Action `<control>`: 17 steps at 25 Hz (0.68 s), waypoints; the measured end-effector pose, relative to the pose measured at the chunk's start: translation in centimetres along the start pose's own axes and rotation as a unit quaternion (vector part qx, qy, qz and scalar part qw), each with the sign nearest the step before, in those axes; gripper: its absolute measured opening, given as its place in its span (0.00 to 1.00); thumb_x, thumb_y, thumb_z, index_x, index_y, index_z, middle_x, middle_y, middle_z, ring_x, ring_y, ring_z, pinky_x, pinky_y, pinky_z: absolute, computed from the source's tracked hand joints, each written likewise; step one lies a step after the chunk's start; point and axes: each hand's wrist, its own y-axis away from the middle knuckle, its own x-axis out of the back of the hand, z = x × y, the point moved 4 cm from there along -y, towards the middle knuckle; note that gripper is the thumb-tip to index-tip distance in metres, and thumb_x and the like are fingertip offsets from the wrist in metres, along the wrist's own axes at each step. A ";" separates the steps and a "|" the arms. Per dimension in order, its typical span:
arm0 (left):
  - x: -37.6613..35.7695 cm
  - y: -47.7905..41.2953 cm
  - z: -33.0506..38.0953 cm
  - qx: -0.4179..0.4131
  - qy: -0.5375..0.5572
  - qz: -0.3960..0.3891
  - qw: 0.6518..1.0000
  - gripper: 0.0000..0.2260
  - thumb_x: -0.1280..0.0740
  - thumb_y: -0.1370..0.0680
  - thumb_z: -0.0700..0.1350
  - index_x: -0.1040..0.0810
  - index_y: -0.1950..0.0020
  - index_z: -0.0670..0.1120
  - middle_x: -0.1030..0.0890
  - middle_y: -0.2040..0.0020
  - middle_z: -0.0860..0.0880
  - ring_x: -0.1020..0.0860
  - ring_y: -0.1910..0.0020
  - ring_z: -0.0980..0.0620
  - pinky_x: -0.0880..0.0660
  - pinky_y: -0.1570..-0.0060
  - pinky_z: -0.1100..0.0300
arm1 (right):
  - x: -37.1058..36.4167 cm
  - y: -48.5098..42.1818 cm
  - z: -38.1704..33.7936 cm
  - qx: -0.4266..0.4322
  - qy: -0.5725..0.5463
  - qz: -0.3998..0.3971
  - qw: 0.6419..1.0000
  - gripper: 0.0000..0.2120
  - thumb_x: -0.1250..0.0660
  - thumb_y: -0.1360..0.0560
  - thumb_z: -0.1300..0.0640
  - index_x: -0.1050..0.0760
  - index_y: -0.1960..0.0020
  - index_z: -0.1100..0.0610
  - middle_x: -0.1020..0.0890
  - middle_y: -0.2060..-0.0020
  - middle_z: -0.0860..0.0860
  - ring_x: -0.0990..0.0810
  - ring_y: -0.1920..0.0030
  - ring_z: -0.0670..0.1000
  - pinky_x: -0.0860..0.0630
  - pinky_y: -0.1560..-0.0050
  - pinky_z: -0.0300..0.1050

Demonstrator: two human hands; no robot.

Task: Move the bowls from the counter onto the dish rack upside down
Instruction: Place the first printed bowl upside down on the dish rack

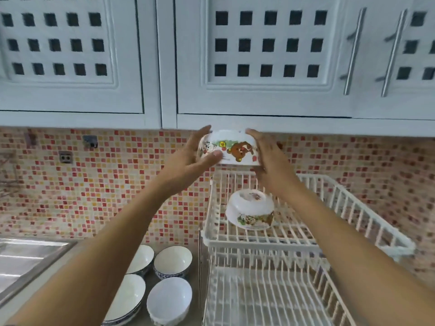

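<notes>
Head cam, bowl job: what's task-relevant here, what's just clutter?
Relevant: white cartoon-bear bowl, inverted in left hand and right hand grip; matching cartoon bowl upside down on white wire dish rack; four upright white bowls on counter.
Clutter: steel sink, wall socket, cabinet handles.

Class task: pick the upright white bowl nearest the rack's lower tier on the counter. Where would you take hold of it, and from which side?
Take the nearest white bowl by its rim, from above. It stands mouth up, with other bowls crowding its left and the dish rack on its right, so the top is the free approach. Thumb inside, fingers outside looks the surest grip.
</notes>
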 end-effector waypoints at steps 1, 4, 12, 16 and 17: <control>-1.1 -0.5 0.3 -0.008 -0.006 -0.005 1.000 0.32 0.39 0.29 0.68 0.42 0.28 0.61 0.28 0.31 0.45 0.22 0.42 0.45 0.27 0.38 0.46 | 0.2 0.3 1.5 -0.018 -0.073 -0.044 0.996 0.38 0.30 0.28 0.63 0.45 0.26 0.49 0.37 0.30 0.54 0.30 0.37 0.50 0.28 0.40 0.45; -4.9 -1.7 0.1 0.016 0.037 -0.033 0.999 0.33 0.36 0.31 0.64 0.38 0.29 0.54 0.24 0.35 0.43 0.20 0.45 0.43 0.22 0.44 0.46 | 0.3 1.4 5.5 -0.103 -0.203 -0.137 0.964 0.39 0.30 0.31 0.46 0.47 0.27 0.41 0.42 0.26 0.49 0.33 0.32 0.51 0.30 0.36 0.48; -11.7 -4.4 -3.9 0.112 0.021 -0.162 0.980 0.39 0.26 0.33 0.59 0.44 0.29 0.62 0.31 0.30 0.45 0.24 0.39 0.42 0.25 0.40 0.43 | -2.8 3.1 13.7 -0.203 -0.174 -0.243 0.933 0.46 0.26 0.35 0.41 0.49 0.25 0.44 0.42 0.25 0.48 0.36 0.28 0.54 0.31 0.32 0.54; -13.1 -5.0 -5.7 0.132 -0.070 -0.197 0.969 0.43 0.25 0.36 0.61 0.46 0.28 0.62 0.37 0.27 0.43 0.30 0.34 0.39 0.28 0.36 0.41 | -4.5 3.4 14.6 -0.187 -0.143 -0.276 0.932 0.48 0.24 0.36 0.43 0.50 0.26 0.43 0.41 0.26 0.48 0.38 0.28 0.52 0.36 0.31 0.48; -13.6 -5.1 -6.0 0.132 -0.086 -0.208 0.965 0.44 0.25 0.35 0.59 0.47 0.26 0.59 0.37 0.27 0.43 0.30 0.34 0.39 0.28 0.35 0.44 | -4.9 3.5 14.7 -0.190 -0.143 -0.287 0.928 0.49 0.24 0.36 0.44 0.50 0.25 0.44 0.41 0.26 0.48 0.38 0.28 0.51 0.36 0.32 0.46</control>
